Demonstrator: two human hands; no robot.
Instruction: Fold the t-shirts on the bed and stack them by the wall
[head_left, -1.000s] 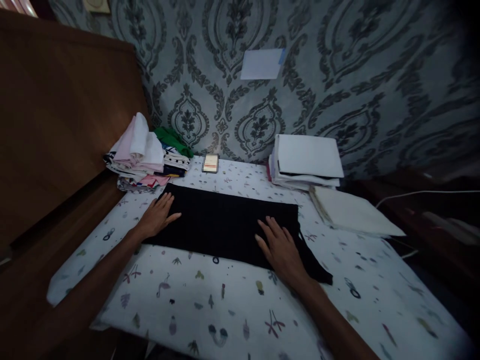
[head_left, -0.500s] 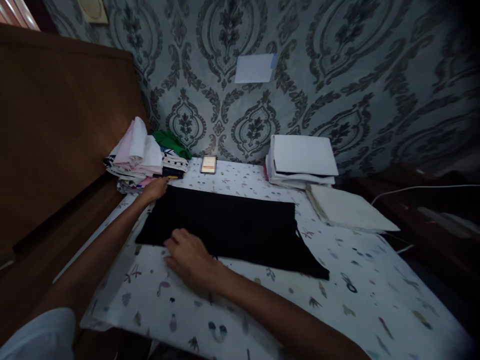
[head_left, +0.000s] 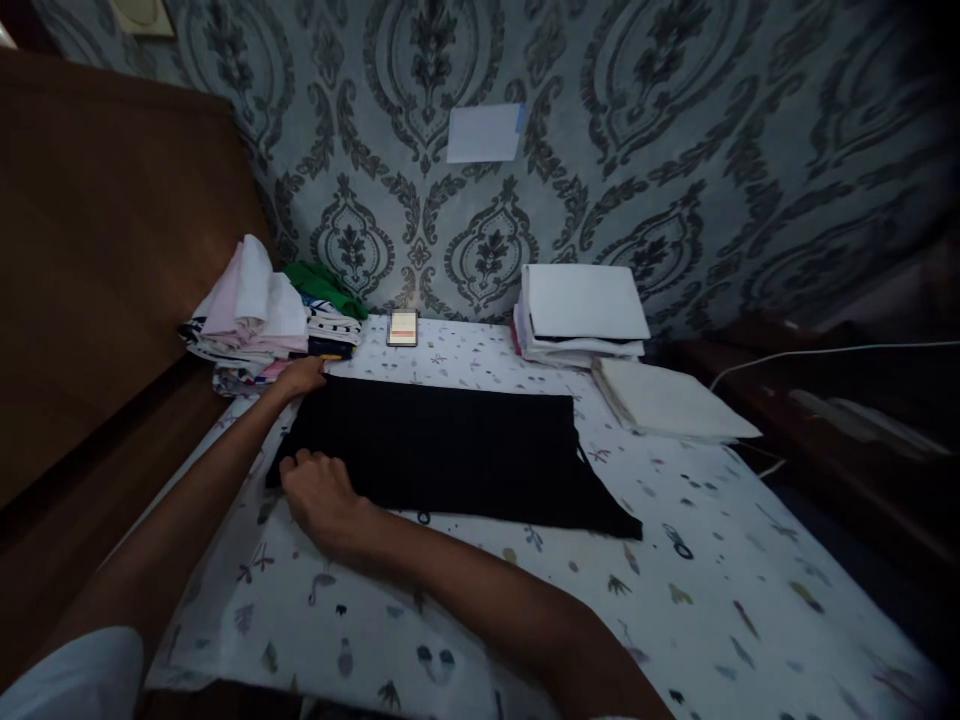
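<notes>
Dimly, patterned wallpaper (head_left: 630, 100) rises beyond a printed sheet (head_left: 390, 630); left hand (head_left: 302, 378) and right hand (head_left: 321, 492), fingers curled, touch black cloth (head_left: 442, 445) at its left end; grip unclear.

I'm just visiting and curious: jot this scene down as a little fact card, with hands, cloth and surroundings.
Left hand: at the black cloth's far left corner
Right hand: curled at its near left edge
Grip: unclear whether either is closed
Black cloth: spread flat on a patterned sheet
Back left: pile of folded clothes
Back middle: small device with lit screen
Back right: white stack
</notes>
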